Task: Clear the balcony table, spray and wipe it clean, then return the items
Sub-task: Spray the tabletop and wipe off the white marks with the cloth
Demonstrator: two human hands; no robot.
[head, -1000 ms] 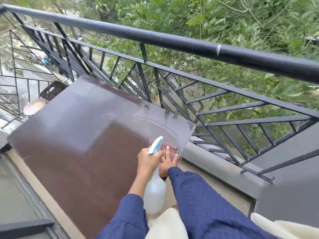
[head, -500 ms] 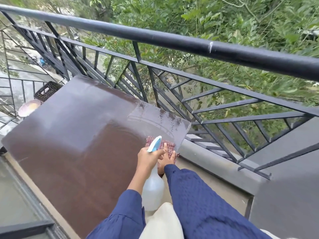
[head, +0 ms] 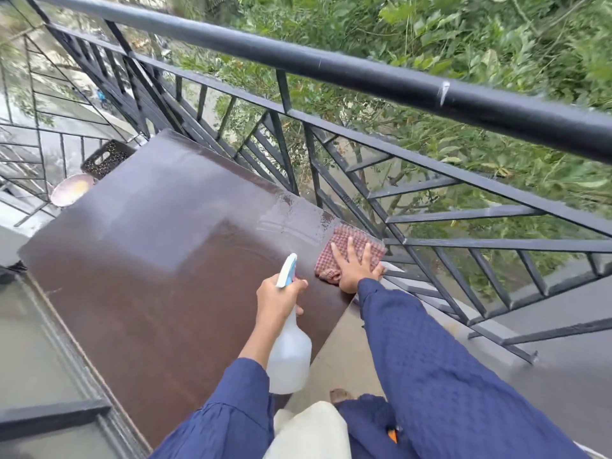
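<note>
The dark brown balcony table (head: pixel 159 266) fills the middle of the view, with a wet sheen near its far right corner. My left hand (head: pixel 278 298) grips the neck of a translucent white spray bottle (head: pixel 288 356) with a blue and white trigger head, held over the table's near right edge. My right hand (head: pixel 356 265) lies flat, fingers spread, on a red checked cloth (head: pixel 342 241) pressed onto the table's right corner by the railing.
A black metal railing (head: pixel 364 77) runs along the table's far side, with trees beyond. A round metal bowl (head: pixel 71 188) and a black perforated tray (head: pixel 107 157) sit off the table's far left end. Grey floor lies to the right.
My right hand has pushed the cloth away from me toward the table's far right corner. The left hand still holds the bottle in about the same place.
</note>
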